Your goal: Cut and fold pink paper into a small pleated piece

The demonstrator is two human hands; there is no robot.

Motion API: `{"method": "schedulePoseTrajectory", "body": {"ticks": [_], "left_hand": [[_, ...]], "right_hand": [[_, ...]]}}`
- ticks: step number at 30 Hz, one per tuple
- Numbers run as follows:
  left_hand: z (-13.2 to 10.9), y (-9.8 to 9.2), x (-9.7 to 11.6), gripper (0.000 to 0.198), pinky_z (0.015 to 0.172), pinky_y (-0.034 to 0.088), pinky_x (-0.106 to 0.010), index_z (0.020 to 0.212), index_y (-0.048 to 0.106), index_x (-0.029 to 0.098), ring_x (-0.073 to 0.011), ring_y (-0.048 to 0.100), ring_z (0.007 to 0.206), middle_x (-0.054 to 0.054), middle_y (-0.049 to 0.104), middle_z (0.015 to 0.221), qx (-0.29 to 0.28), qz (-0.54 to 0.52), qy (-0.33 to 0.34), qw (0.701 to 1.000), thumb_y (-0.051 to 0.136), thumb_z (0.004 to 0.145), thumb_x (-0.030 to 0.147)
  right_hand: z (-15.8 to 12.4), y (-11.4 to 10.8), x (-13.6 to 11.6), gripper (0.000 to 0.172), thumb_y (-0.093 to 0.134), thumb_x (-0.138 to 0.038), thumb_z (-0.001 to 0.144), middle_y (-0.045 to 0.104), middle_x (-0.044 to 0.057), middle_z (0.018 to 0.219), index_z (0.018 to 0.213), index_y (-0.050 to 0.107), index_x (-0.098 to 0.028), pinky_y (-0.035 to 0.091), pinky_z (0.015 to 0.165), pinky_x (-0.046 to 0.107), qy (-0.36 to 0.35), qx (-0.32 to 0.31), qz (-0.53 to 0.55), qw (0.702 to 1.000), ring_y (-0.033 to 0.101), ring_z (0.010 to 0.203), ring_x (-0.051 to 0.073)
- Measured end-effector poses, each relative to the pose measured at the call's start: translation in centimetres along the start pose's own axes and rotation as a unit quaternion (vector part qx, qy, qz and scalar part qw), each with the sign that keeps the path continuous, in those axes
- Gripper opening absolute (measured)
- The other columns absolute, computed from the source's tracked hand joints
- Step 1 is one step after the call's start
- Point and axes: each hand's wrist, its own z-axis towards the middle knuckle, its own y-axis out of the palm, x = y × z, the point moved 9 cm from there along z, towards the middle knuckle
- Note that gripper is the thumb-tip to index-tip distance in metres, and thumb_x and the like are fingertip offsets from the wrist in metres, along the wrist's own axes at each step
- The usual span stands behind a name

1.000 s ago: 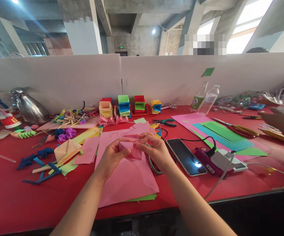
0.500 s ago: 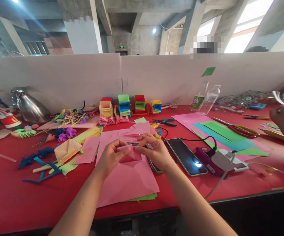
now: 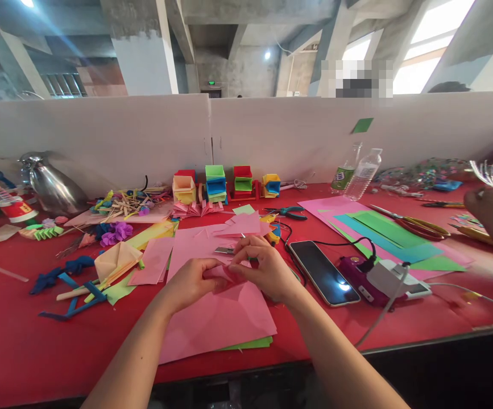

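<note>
A small folded piece of pink paper (image 3: 224, 275) is pinched between my two hands, mostly covered by the fingers. My left hand (image 3: 190, 284) grips its left side, thumb along the near face. On the other side, the thumb and fingers of my right hand (image 3: 265, 266) close on its right edge. Both hands are over a large pink sheet (image 3: 218, 324), with green paper (image 3: 250, 343) showing beneath it. Just beyond the fingers lies a flat metal blade (image 3: 224, 250); the rest of that tool is hidden by my right hand.
To the right are a phone (image 3: 323, 272), a purple power strip (image 3: 357, 278) with cables, pliers (image 3: 289, 212) and scissors (image 3: 417, 222). Paper boxes (image 3: 216, 184) stand behind. Craft scraps (image 3: 73, 295) lie left. Another person's hand (image 3: 491, 213) is at far right.
Both hands have come slightly nearer to me and lower. The pink paper has tipped, so less of its face shows. More of the metal blade is visible behind the fingers.
</note>
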Motion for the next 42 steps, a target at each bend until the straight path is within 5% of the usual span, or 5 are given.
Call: {"method": "schedulePoseTrajectory", "body": {"ticks": [7,14,22,35,42], "left_hand": [[-0.2,-1.9,0.0,0.029,0.061,0.044,-0.023,0.096,0.068,0.018,-0.0174,0.059,0.073,-0.002,0.069,0.082,0.082,-0.009,0.040,0.996,0.062,0.075,0.037],[-0.1,-1.3,0.1,0.035,0.069,0.046,-0.028,0.104,0.066,0.020,-0.0203,0.061,0.079,-0.004,0.070,0.087,0.061,0.015,0.041,0.997,0.063,0.074,0.038],[-0.1,-1.4,-0.1,0.038,0.055,0.042,-0.022,0.103,0.061,0.016,-0.0141,0.055,0.064,-0.002,0.065,0.082,0.068,-0.010,0.035,0.997,0.059,0.077,0.044],[0.0,-2.3,-0.1,0.028,0.073,0.043,-0.025,0.091,0.068,0.017,-0.0180,0.058,0.080,-0.001,0.065,0.079,0.135,-0.089,0.059,0.985,0.063,0.074,0.039],[-0.1,-2.7,-0.5,0.027,0.054,0.035,-0.019,0.068,0.063,0.015,-0.0099,0.044,0.057,0.005,0.052,0.059,0.163,-0.101,0.038,0.981,0.063,0.073,0.041]], "right_hand": [[-0.1,0.3,0.9,0.006,0.071,-0.022,0.069,0.061,0.003,0.088,0.065,0.068,-0.020,0.045,0.077,0.034,0.024,-0.012,0.000,1.000,0.057,0.087,0.019],[-0.1,0.3,1.1,0.009,0.073,-0.019,0.066,0.062,0.003,0.085,0.060,0.068,-0.021,0.044,0.080,0.036,0.018,-0.006,-0.010,1.000,0.057,0.086,0.019],[0.0,0.0,1.3,0.004,0.067,-0.022,0.073,0.063,0.002,0.084,0.070,0.069,-0.021,0.044,0.080,0.032,0.051,0.007,0.104,0.993,0.058,0.085,0.017],[0.0,-0.1,1.2,0.005,0.066,-0.023,0.074,0.062,0.002,0.083,0.071,0.069,-0.021,0.045,0.078,0.031,0.058,0.013,0.092,0.994,0.059,0.083,0.016],[0.1,-0.2,0.3,0.011,0.062,-0.022,0.077,0.061,0.003,0.082,0.068,0.066,-0.019,0.044,0.079,0.032,0.023,0.010,0.036,0.999,0.057,0.082,0.017]]}}
